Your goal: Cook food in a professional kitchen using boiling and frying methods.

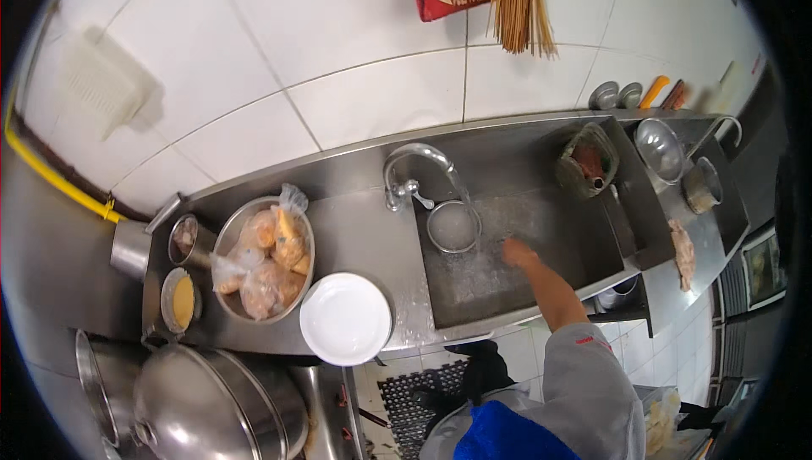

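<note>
My right hand [518, 253] reaches down into a steel sink basin [550, 282], on the right side of the running water. Its fingers look drawn together; what they hold, if anything, is too small to make out. Left of the hand, a round metal bowl or strainer [453, 227] sits in the basin under the stream. The curved chrome faucet [420, 152] pours water at its edge, and the basin floor around it is wet and splashed. A grey sleeve [592, 375] covers my upper right arm. My left hand does not show.
Left of the basin stand a white plate stack [345, 319] and a steel bowl [311, 244] of bagged food. A yellowish liquid fills a container [183, 299]. A clear tub [589, 160] rests in the basin's far right corner. Right of it lies a ladle [710, 134]. A large domed pot [194, 401] stands lower left.
</note>
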Demonstrator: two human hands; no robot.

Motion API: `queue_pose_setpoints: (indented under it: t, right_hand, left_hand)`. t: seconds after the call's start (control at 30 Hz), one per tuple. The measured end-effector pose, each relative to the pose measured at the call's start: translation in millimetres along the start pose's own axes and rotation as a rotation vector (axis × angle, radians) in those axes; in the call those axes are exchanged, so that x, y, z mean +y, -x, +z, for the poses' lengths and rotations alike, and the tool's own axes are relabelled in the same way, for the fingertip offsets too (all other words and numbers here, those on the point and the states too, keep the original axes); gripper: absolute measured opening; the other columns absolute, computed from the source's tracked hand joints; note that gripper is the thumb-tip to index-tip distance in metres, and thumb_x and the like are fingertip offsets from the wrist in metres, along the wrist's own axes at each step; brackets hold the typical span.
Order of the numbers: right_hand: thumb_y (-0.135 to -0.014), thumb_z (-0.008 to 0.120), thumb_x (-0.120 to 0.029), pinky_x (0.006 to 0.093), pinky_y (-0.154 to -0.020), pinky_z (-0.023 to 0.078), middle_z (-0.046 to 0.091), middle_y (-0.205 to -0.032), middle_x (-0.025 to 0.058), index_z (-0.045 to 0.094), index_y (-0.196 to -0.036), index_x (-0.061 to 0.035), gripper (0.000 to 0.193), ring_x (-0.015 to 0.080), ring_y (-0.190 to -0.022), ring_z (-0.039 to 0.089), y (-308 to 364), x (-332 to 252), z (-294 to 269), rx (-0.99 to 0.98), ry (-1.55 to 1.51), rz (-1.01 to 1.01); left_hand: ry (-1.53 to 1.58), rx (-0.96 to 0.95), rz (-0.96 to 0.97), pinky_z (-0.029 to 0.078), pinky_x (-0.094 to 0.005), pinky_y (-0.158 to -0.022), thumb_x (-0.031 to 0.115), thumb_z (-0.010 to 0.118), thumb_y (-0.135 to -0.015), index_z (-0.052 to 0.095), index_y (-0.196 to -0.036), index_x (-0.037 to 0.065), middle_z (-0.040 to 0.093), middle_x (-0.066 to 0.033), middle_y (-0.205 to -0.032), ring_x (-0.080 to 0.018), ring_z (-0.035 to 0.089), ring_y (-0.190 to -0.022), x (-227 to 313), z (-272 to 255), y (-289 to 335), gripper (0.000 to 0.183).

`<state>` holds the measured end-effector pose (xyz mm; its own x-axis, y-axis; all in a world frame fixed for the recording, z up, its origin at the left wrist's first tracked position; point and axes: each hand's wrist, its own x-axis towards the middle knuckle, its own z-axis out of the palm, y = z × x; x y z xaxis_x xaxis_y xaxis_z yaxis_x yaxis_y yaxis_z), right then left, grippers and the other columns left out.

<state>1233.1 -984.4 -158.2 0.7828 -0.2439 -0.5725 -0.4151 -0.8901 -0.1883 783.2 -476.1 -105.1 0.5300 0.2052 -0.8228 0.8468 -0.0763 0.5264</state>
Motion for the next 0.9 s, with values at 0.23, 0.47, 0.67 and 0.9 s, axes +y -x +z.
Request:
queue_pose_setpoints:
  t: [0.23, 0.47, 0.67, 0.9]
  right_hand:
    - [-0.08, 0.054, -0.019, 0.05, -0.104, 0.032, 0.047, -0.133, 0.0189, 0.064, -0.109, -0.0012, 0.036, 0.0354, -0.124, 0.044, -35.1, 44.7, 84.8, 0.135, 0.154, -0.155]
    - [-0.082, 0.051, -0.018, 0.0556, -0.106, 0.023, 0.047, -0.132, 0.0144, 0.067, -0.106, -0.0051, 0.032, 0.035, -0.128, 0.035, -23.5, 44.1, 45.8, -0.006, 0.53, -0.614]
    - [-0.084, 0.051, -0.02, 0.0506, -0.1, 0.033, 0.055, -0.124, 0.0141, 0.068, -0.102, -0.0043, 0.029, 0.0331, -0.125, 0.041, -23.3, 32.6, 39.1, -0.16, 0.306, -0.399]
    - [-0.078, 0.059, -0.012, 0.045, -0.086, 0.046, 0.063, -0.106, 0.0206, 0.068, -0.095, 0.001, 0.024, 0.0346, -0.101, 0.06, -50.2, 35.7, 60.7, 0.02, -0.076, -0.193]
  left_hand:
    - [-0.076, -0.012, -0.103, 0.049, -0.0293, -0.068, 0.013, 0.06, -0.085, 0.055, -0.122, 0.003, 0.063, -0.0145, -0.108, -0.0213, 0.06, -0.088, 32.8, 24.4, 10.5, 0.039]
    - [0.008, 0.028, -0.116, 0.049, -0.0291, -0.068, 0.011, 0.06, -0.084, 0.055, -0.122, 0.003, 0.063, -0.0144, -0.109, -0.0211, 0.06, -0.088, 41.9, 90.5, 20.9, 0.038]
    - [0.102, 0.185, -0.058, 0.049, -0.032, -0.067, 0.012, 0.056, -0.087, 0.057, -0.116, -0.001, 0.063, -0.0153, -0.101, -0.0212, 0.059, -0.086, 95.1, 124.1, 34.5, 0.031]
    - [-0.392, 0.276, 0.167, 0.048, -0.0361, -0.077, 0.038, 0.049, -0.091, 0.057, -0.118, -0.001, 0.066, -0.0168, -0.104, -0.0275, 0.062, -0.09, 93.3, 117.4, 30.6, 0.049]
